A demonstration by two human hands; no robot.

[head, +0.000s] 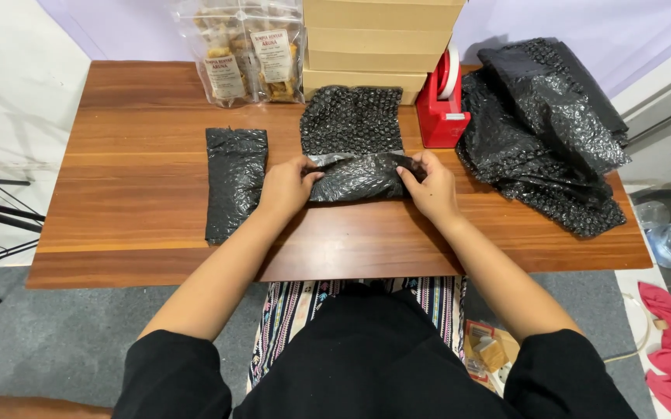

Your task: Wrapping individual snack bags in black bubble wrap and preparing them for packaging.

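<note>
A sheet of black bubble wrap (pixel 352 120) lies flat on the wooden table (pixel 141 186), and its near end is rolled up into a bundle (pixel 358 177). My left hand (pixel 287 186) grips the bundle's left end. My right hand (pixel 431 185) grips its right end. What is inside the roll is hidden.
A folded black bubble wrap piece (pixel 234 180) lies left of my hands. A pile of black bubble wrap (pixel 546 128) fills the table's right side. A red tape dispenser (pixel 442 105), stacked cardboard boxes (pixel 378 39) and clear snack bags (pixel 246 50) stand at the back.
</note>
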